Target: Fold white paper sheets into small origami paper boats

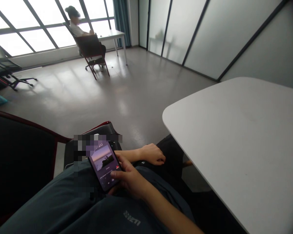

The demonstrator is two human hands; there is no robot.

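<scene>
A smartphone [103, 160] with a lit screen lies tilted in my right hand [134, 180]. My fingers wrap behind its edge, and the thumb rests on the lower part of the screen. The display shows a picture in purple tones; part of the phone's top is blurred out. Beyond it, my left hand [153, 154] rests on the dark trousers [171, 152], back upward, with the fingers curled in and nothing seen in them. The phone partly hides my left forearm [129, 154].
A white table [234, 139] with a rounded corner stands close on my right. Dark chairs with red frames [21, 152] are at my left. Across the grey floor [122, 87], a person [76, 29] sits at a white desk [112, 34] by the windows.
</scene>
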